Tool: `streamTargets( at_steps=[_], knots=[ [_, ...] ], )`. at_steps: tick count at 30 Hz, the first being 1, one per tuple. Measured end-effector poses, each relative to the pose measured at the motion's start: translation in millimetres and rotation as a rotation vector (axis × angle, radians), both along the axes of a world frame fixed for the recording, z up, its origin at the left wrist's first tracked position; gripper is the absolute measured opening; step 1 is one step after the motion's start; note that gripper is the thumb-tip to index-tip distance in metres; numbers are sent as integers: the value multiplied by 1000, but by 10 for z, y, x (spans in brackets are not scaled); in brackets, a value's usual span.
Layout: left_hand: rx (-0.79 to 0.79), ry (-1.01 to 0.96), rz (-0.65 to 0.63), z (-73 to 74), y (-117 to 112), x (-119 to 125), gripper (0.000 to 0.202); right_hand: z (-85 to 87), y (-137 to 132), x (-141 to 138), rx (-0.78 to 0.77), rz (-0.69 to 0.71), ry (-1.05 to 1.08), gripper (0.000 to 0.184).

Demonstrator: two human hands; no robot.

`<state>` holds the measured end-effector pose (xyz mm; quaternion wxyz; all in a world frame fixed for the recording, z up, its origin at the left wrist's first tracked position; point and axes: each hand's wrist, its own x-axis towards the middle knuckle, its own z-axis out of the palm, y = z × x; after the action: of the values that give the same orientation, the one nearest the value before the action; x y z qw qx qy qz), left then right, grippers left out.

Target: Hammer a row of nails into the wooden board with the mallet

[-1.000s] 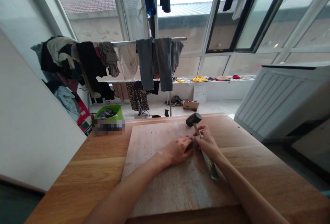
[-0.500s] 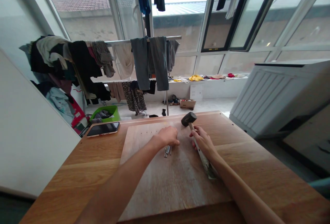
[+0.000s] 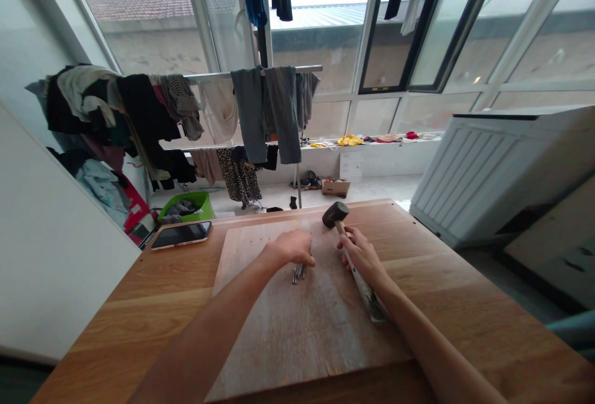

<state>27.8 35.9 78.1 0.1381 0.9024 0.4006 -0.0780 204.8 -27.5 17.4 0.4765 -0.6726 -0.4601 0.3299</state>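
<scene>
My right hand is closed round the wooden handle of a mallet. Its dark head points away from me, low over the far part of a wooden board, while the handle slants back beneath my forearm. On the board, to the left of the mallet, my left hand has its fingers curled downward and pressed together; what they grip, if anything, is hidden. Several metal nails lie in a small bunch just under that hand. A row of small dark holes or marks runs along the board's far side.
The board lies on a wooden table. A phone rests at the table's far left. Beyond the table stand a green basin, a drying rack with clothes and a cardboard box. A white ribbed appliance is on the right.
The whole view has shifted slightly, so things appear a little further left. Both hands keep nearly the same place and grip.
</scene>
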Motion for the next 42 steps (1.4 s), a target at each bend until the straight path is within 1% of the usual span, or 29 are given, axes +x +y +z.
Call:
streamTargets(
  at_steps=[4, 6, 8, 9, 12, 13, 14, 15, 18, 21, 27, 32, 38, 42],
  knots=[
    [62, -32, -37, -21, -13, 2, 7, 18, -15, -8, -5, 11, -17, 44],
    [103, -108, -16, -57, 35, 14, 6, 22, -20, -12, 10, 15, -1, 45],
    [114, -267, 20, -133, 132, 66, 4, 17, -24, -10, 38, 12, 39, 45],
    [96, -385, 50, -186, 193, 110, 5, 12, -26, -7, 52, 9, 58, 44],
    [-15, -782, 196, -386, 373, 281, 18, -8, -35, 9, 60, 4, 83, 29],
    [-42, -882, 252, -456, 418, 337, 20, -15, -39, 15, 55, 5, 84, 26],
    [-58, -953, 288, -521, 450, 384, 22, -22, -42, 20, 49, 6, 87, 26],
    [-66, -995, 297, -580, 468, 420, 22, -27, -45, 24, 47, 5, 94, 26],
    [-62, -1009, 215, -699, 466, 453, 19, -27, -54, 25, 57, -8, 141, 21],
    [-42, -980, 161, -734, 437, 422, 18, 7, -70, 10, 66, -17, 201, 23],
    [-11, -943, 148, -746, 437, 406, 15, 77, -117, 8, 81, -8, 280, 33],
    [6, -988, 134, -778, 460, 428, 15, 23, -101, 32, 159, 38, 413, 42],
    [8, -1026, 131, -790, 465, 423, 11, -30, -80, 16, 260, 102, 537, 38],
    [-2, -1030, 151, -791, 465, 427, 19, -18, -84, -2, 269, 139, 550, 37]
  ],
)
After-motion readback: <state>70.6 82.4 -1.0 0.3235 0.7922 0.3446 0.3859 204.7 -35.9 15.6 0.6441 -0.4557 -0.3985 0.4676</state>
